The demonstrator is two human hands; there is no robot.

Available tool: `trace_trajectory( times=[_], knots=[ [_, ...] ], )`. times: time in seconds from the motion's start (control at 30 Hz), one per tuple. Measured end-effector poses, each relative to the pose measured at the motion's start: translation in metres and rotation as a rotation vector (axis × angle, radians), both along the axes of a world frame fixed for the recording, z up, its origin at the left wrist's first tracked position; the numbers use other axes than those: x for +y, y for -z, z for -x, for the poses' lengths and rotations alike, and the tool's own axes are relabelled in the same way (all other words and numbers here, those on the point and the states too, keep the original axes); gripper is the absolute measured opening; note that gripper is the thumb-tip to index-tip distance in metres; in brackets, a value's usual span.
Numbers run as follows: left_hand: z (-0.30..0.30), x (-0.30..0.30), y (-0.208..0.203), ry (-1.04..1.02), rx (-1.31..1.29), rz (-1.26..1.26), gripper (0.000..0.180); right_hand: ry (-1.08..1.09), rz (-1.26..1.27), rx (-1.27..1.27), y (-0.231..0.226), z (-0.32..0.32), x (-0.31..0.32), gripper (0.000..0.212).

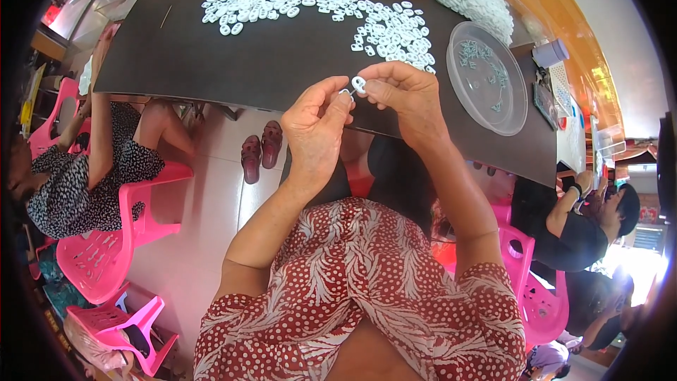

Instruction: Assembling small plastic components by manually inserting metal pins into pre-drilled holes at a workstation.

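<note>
Left hand (315, 130), angling up from seven o'clock, pinches thumb to curled fingers on a thin greyish piece, mostly hidden (352, 92). Right hand (412, 99), coming in from five o'clock, closes thumb and forefinger on a white oval two-holed plastic link (359, 84). Both meet at the near edge of the dark brown tabletop (282, 63); loose white oval links (398, 32) lie toward one o'clock.

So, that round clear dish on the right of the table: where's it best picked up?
Probably by the rim of the round clear dish, coming from its near left side. It's wide and shallow, so the rim offers the natural edge. A dark flat device sits close on its right, and small greenish pieces lie inside, so I'd keep it level.
</note>
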State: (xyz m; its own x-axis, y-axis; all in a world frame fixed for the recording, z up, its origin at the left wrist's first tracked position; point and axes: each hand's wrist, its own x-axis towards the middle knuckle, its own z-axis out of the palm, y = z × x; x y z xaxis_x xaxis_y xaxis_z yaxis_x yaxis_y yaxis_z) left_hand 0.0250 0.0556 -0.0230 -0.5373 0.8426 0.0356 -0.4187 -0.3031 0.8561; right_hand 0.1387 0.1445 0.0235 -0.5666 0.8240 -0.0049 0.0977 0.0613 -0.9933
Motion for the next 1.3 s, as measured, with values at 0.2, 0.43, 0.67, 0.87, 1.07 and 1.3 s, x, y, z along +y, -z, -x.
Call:
trace_trajectory(
  times=[0.2,0.43,0.67,0.87,1.07,1.3],
  knots=[
    [-0.004,0.003,0.005,-0.036,0.106,0.008,0.023,-0.002,-0.068,0.002,0.003,0.004,-0.007,0.012],
    [-0.010,0.006,0.002,-0.007,-0.130,-0.097,0.021,0.058,-0.199,0.011,0.008,0.009,-0.014,0.009],
    [-0.010,0.007,0.003,-0.005,-0.193,-0.101,0.021,0.089,-0.543,-0.154,0.011,0.006,-0.025,0.017],
    [-0.006,0.010,-0.003,-0.008,-0.283,-0.054,0.018,0.058,-0.734,-0.144,0.012,0.006,-0.025,0.033],
    [-0.007,0.005,-0.006,0.019,-0.275,-0.042,0.018,0.091,-0.824,-0.144,0.013,0.004,-0.025,0.033],
    [-0.009,0.001,-0.005,-0.010,-0.137,-0.107,0.019,0.125,-0.818,-0.127,0.012,0.005,-0.031,0.032]
  ],
)
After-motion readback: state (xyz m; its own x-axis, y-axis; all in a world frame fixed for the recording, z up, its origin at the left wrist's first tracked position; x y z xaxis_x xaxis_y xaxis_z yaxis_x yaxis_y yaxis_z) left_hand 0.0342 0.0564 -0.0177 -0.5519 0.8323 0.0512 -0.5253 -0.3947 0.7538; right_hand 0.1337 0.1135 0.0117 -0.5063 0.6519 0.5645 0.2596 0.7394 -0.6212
